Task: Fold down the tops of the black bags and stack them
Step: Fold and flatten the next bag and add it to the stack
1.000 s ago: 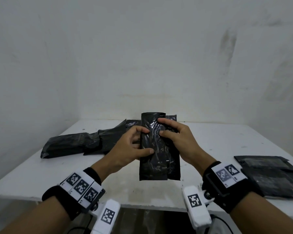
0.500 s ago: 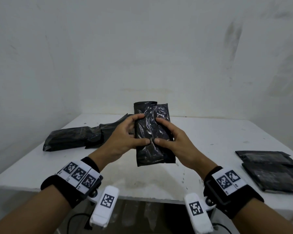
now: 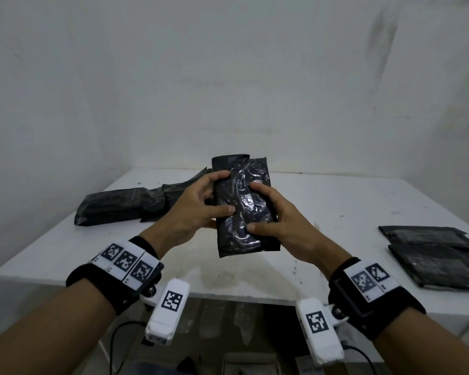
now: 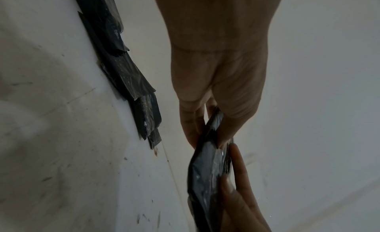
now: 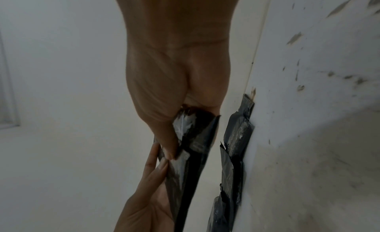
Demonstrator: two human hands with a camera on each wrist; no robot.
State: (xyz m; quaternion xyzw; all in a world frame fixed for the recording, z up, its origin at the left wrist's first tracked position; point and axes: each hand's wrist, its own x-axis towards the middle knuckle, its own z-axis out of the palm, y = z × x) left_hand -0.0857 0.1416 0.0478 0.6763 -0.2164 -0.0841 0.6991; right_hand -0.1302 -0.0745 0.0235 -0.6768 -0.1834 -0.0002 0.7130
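Both grips hold one upright black bag (image 3: 241, 207) above the tabletop (image 3: 336, 212): left hand (image 3: 198, 212) pinching its left edge, right hand (image 3: 276, 220) its right. Left of it lie loose bags (image 3: 119, 205); right of it, a flat stack (image 3: 433, 255).

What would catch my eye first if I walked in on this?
Two hands, the left hand and the right hand, hold one shiny black bag upright above a white table. Loose bags lie at the table's far left, and a flat stack sits at its right edge.
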